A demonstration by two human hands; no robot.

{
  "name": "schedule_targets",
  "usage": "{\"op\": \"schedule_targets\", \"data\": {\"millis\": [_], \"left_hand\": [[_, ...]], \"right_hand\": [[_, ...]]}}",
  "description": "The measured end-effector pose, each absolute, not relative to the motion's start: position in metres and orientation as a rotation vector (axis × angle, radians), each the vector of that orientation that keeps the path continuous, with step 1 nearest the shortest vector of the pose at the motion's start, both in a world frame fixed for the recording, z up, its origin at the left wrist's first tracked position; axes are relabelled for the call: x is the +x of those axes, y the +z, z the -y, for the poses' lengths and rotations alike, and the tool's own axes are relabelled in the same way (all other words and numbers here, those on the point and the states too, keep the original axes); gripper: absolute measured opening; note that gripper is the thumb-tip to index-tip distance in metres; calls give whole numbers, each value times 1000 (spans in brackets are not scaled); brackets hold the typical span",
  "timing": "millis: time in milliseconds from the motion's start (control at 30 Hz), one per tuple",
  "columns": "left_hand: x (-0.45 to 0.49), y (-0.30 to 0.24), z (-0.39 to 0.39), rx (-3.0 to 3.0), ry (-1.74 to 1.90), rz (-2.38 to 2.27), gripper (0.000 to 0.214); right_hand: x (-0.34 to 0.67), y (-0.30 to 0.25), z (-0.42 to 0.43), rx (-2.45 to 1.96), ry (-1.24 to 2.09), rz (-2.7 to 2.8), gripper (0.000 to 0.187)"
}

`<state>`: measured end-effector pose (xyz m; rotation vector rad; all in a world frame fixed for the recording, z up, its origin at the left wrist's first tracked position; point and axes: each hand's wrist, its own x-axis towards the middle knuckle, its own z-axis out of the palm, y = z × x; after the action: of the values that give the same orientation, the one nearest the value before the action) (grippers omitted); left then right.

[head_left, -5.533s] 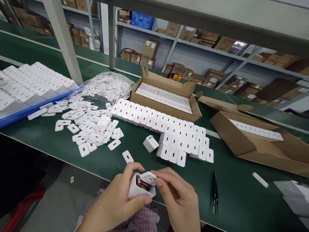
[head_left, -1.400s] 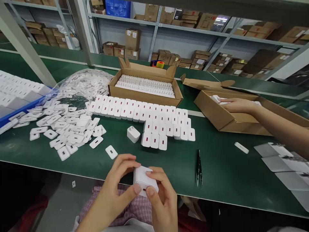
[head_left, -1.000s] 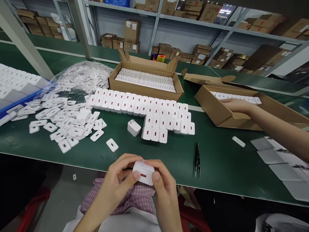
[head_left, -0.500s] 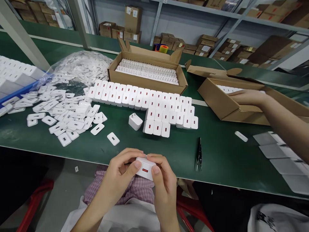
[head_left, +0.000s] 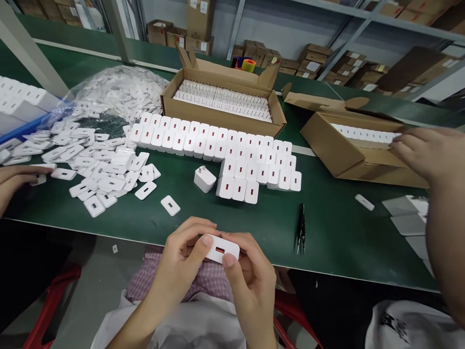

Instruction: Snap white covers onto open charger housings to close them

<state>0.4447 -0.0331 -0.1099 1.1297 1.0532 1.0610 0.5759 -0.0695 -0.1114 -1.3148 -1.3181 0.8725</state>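
**Both hands closed on one white charger at the tabletop's near edge**

We hold a white charger (head_left: 222,248) between both hands, just off the near edge of the green tabletop (head_left: 327,232) and above our lap. Our left hand (head_left: 185,261) wraps its left side, thumb pressed on the front face; our right hand (head_left: 250,276) closes on the right side, thumb tip against the lower edge. So each grip is shut on the charger. Its capped face, with a small red port, looks up at us.

On the tabletop ahead of us stands a block of finished chargers (head_left: 218,145) in tight rows, red ports facing us. Just left of the block's near corner a single charger (head_left: 204,179) lies tipped, its prongs up. Left of that spreads a heap of loose white cover plates (head_left: 105,169), with one stray plate (head_left: 170,205) nearest our left hand. Behind the heap lies a clear plastic bag (head_left: 116,94) of more plates. An open cardboard box (head_left: 221,99) packed with white parts sits behind the rows. A pair of black tweezers (head_left: 301,229) lies right of our hands, well apart from them.

A co-worker's hand (head_left: 425,150) reaches toward a second cardboard box (head_left: 337,145) on the right. Another person's hand (head_left: 16,177) rests at the left edge, fingers on a plate.
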Motion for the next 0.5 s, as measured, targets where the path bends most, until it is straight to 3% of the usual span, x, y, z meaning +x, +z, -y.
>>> {"op": "schedule_targets", "data": {"millis": [233,500], "left_hand": [[433,-112,32,1146,872,-933,31],[431,-107,37,1365,1029,-913,23]], "right_hand": [[580,-116,66,-1272,1038,1188,22],[585,-115,72,-1208,885,1305,26]]}}
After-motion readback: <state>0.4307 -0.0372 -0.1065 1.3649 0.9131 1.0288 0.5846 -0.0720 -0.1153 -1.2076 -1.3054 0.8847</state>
